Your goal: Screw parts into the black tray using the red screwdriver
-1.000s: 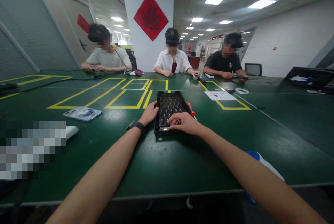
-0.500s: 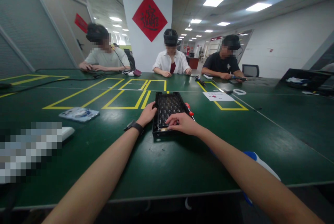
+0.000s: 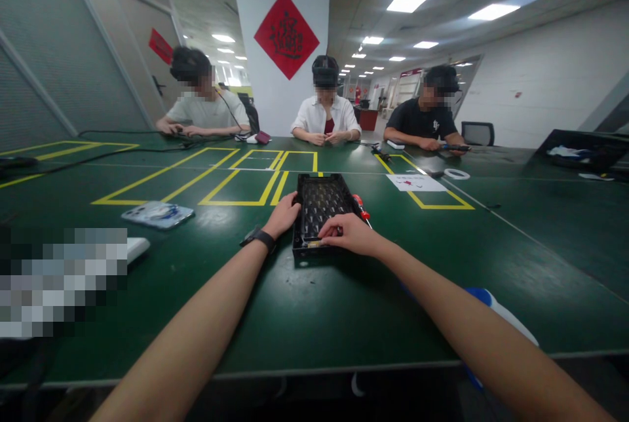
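A black rectangular case (image 3: 322,196) lies on the green table, its inside filled with rows of small shiny pieces that look like screwdriver bits. My left hand (image 3: 285,213) grips the case's left side, thumb at the rim. Over the near end of the case, my right hand (image 3: 348,233) has its fingertips pinched together. They are beside a small yellowish piece (image 3: 313,244) in the near edge; whether they hold anything is hidden. Against the right side of the case rests a red-handled screwdriver (image 3: 362,207), partly covered by the case and my hand.
A phone (image 3: 158,213) lies left of my arms, near a blurred-out pale object (image 3: 63,284). A white sheet (image 3: 415,183) and a tape roll (image 3: 457,173) are at the right. By my right forearm is a blue-and-white object (image 3: 501,314). Three people sit across the table.
The view has shifted slightly, so everything sits a little further right. My hands keep nearly the same pose on the case. The middle person's hands have come together.
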Tool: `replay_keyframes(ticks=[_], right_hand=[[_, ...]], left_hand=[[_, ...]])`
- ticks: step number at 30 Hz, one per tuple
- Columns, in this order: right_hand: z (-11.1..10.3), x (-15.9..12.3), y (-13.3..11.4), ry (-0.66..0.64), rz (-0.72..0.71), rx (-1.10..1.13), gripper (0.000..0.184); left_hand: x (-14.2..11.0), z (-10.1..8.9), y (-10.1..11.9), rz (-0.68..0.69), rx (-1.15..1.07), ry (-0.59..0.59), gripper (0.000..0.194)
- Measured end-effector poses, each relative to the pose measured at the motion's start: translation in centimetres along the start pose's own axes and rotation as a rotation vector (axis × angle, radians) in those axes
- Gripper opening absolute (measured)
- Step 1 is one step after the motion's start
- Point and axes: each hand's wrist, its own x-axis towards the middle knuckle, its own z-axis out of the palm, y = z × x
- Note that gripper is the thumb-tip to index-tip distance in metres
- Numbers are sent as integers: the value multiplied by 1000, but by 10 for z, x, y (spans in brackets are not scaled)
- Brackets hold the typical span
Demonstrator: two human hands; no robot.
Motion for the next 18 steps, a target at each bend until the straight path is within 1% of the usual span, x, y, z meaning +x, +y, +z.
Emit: replay_keyframes(ticks=[5, 13, 18], right_hand=[[-2, 0, -2, 22, -20, -59, 23], [-2, 1, -4, -30, 16, -48, 19], [-1, 1, -3, -23, 15, -46, 20]], left_hand=[[1, 0, 0, 11, 24, -40, 53], [2, 1, -3, 14, 37, -36, 53], [1, 1, -3, 22, 14, -34, 53]])
